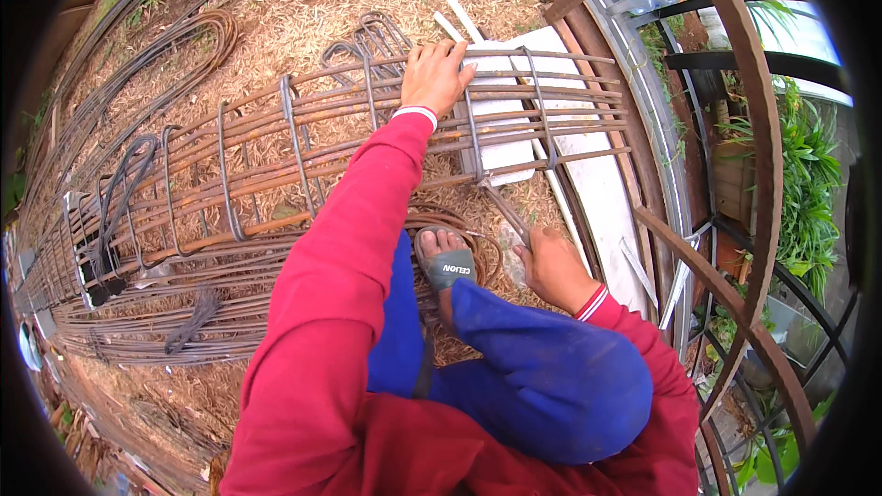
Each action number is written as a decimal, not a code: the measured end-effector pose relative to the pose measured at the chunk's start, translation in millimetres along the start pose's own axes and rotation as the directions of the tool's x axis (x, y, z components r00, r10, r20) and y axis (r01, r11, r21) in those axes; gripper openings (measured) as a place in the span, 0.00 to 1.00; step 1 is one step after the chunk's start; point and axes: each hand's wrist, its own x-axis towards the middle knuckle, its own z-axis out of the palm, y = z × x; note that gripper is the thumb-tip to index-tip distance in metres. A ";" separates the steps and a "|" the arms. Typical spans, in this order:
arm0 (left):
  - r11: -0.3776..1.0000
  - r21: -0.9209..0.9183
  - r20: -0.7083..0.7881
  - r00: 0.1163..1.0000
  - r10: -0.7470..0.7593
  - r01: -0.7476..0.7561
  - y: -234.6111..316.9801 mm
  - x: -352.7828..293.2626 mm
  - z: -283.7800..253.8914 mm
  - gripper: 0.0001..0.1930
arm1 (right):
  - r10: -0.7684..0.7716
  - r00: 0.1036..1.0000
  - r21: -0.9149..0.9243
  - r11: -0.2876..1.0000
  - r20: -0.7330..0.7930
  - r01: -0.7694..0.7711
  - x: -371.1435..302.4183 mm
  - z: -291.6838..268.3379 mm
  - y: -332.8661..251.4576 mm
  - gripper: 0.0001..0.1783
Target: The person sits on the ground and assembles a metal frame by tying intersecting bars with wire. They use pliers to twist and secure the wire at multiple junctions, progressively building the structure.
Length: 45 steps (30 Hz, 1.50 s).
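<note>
Red sleeve [326, 276] nearest; left hand [434, 78] drapes half-curled over the rebar cage [296, 129] stretching left to right, grip unclear; right hand [557, 266] wraps round a metal tool [505, 209] at the cage's near edge.

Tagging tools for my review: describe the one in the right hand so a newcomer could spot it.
Find the rebar cage crossing the picture. Below its right end, the right hand grips the tool, a slim brownish shaft reaching the cage's near edge. Unlike the lengthwise bars, it slants down into the hand.
</note>
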 end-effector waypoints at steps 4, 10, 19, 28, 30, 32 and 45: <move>1.000 0.018 -0.017 1.000 0.018 -0.017 -3.2 5.6 4.1 0.24 | 0.046 0.987 0.297 0.955 -0.152 0.002 0.6 53.1 10.7 0.13; 0.998 0.023 -0.050 0.997 0.057 -0.056 -6.1 6.8 9.6 0.23 | 0.096 0.953 0.428 0.903 -0.289 0.038 12.3 110.6 27.1 0.14; 0.999 0.002 -0.050 0.998 0.040 -0.040 -5.5 5.0 8.4 0.23 | -0.007 0.959 0.862 0.440 0.285 -0.253 9.1 62.1 43.9 0.19; 0.952 -0.306 -0.244 0.964 -0.101 0.023 39.4 -31.6 -27.9 0.15 | -0.334 0.840 0.797 -0.300 0.427 -0.524 13.4 68.5 39.9 0.24; 0.779 -0.567 -0.036 0.937 -0.347 0.267 74.8 -94.8 -41.3 0.19 | -0.322 0.847 0.815 -0.275 0.423 -0.511 12.6 69.6 42.6 0.25; 0.549 -0.565 0.373 0.785 -0.495 0.615 102.9 -152.8 -49.2 0.30 | -0.316 0.851 0.826 -0.256 0.420 -0.503 12.2 72.6 45.5 0.27; -0.604 -0.604 0.797 0.407 -0.447 0.520 176.7 -168.0 15.5 0.12 | -0.235 0.970 0.781 0.616 0.055 0.105 -8.9 45.6 33.3 0.39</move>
